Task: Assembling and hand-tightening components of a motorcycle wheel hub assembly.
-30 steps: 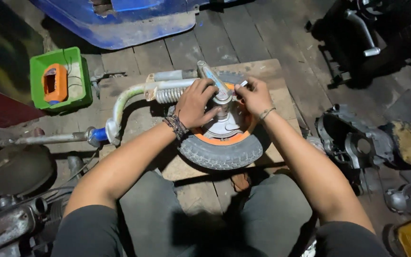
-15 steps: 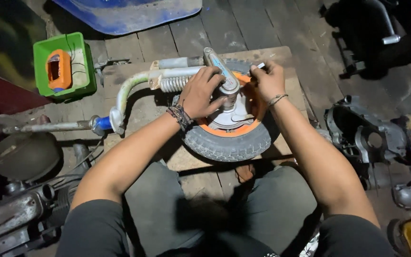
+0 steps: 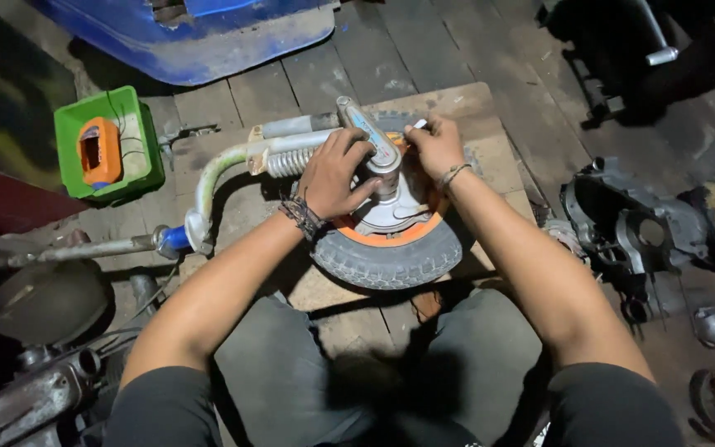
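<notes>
A small scooter wheel with a black tyre and an orange rim lies flat on a wooden board. A pale fork tube with a coil spring runs off to its left. My left hand rests on the grey hub, fingers curled against the upright metal arm. My right hand sits at the far side of the hub and pinches a small white object; what it is cannot be made out.
A green crate with an orange part stands at the left. A blue tub is at the top. Engine casings lie at the right, dark metal parts at the lower left. The floor is wooden planks.
The view has shifted slightly, so the wheel sits lower in the frame. Both hands stay on the hub; my right hand has moved a little toward the hub's far edge.
</notes>
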